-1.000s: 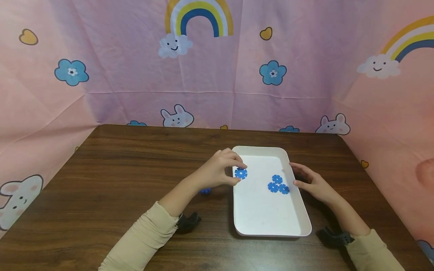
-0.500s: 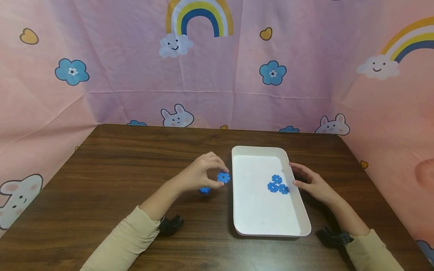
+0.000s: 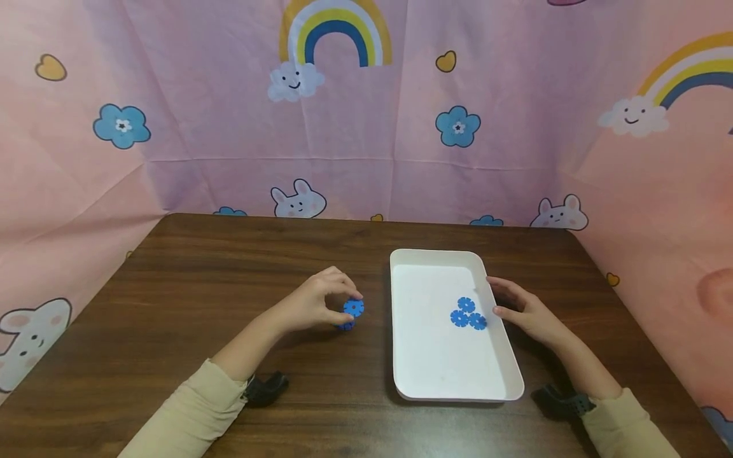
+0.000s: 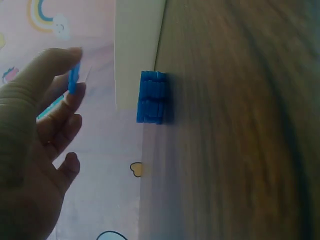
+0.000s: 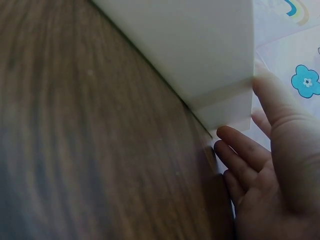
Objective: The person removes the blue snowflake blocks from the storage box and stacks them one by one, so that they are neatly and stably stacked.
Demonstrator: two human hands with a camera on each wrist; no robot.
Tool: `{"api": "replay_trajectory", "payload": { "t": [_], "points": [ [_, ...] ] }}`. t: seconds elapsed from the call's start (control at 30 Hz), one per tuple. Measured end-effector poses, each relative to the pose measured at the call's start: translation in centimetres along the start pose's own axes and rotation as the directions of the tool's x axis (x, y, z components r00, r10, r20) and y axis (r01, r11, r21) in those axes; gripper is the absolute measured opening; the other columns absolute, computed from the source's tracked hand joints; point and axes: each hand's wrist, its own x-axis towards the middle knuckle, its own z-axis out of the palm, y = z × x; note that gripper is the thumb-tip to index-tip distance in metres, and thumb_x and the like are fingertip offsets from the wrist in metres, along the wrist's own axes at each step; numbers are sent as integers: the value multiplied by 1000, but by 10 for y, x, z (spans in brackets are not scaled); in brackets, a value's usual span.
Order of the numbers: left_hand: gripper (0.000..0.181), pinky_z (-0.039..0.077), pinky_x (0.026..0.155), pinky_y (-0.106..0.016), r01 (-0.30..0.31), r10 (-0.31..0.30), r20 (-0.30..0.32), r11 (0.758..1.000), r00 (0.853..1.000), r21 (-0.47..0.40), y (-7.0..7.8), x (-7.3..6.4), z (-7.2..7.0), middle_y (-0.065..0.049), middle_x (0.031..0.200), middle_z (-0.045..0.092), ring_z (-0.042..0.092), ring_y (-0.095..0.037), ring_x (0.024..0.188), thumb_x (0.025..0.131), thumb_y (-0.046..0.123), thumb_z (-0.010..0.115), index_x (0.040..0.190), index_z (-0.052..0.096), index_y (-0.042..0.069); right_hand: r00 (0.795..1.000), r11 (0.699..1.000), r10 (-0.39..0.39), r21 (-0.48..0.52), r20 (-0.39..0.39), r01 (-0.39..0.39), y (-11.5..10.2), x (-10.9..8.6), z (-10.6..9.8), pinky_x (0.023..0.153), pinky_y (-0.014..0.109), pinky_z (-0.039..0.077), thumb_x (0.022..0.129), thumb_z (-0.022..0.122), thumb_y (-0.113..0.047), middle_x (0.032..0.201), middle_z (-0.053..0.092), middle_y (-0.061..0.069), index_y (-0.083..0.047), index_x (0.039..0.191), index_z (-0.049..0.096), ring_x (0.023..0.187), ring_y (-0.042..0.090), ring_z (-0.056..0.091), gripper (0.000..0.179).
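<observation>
Between the left hand (image 3: 312, 302) and the right hand (image 3: 532, 315), a white tray (image 3: 435, 366) sits on a brown wood-grain counter (image 3: 321, 407). Three blue notched discs (image 3: 462, 315) lie inside it in a tight cluster, nearer the right hand than the left.

To the left of the tray and apart from it, the left hand pinches one blue disc (image 3: 356, 310) between its thumb and a finger; in its wrist view the disc shows almost edge-on, clear of the counter, and the remaining fingers are bent. Just under this hand, more blue pieces (image 4: 151, 97) rest on the counter. From above they are partly covered by the held disc and the thumb, so their number is hard to judge.

At the tray's far side from the left hand, the right hand stands with thumb and fingers spread apart, touching the outer wall and its rim; it is not gripped round anything.

Behind each hand, a black band (image 3: 266, 389) is on the wrist, below a beige sleeve (image 3: 186, 410). Beyond both hands, past the counter's far edge, hangs a pink and lilac cloth (image 3: 229, 108) printed with rainbows, clouds, flowers, hearts and rabbits.
</observation>
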Motion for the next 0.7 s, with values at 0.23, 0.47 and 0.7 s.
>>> {"api": "replay_trajectory", "payload": {
  "t": [0.23,0.47,0.7],
  "points": [
    [28,47,83,-32,46,-46,34,999,998,4,-10,-9,2,11,103,61,48,-12,100,76,16,82,103,73,12,1000,1000,-3,1,-5,3,-1,1,1,92,60,39,92,61,-8,139,43,25,-3,144,37,122,45,44,58],
    [28,46,81,-34,65,-66,67,998,996,9,-18,-13,4,13,102,59,46,-12,99,77,22,82,103,74,14,1000,1000,-4,22,5,4,1,1,1,92,62,38,92,61,-7,140,42,25,-3,144,36,122,46,43,58],
    [28,44,85,-37,95,-94,107,996,990,-2,-25,-15,4,12,103,59,45,-13,102,79,23,80,105,73,15,1000,999,-4,32,4,4,1,1,0,92,60,39,92,61,-7,140,42,24,-3,144,36,123,45,43,58]
  ]
}}
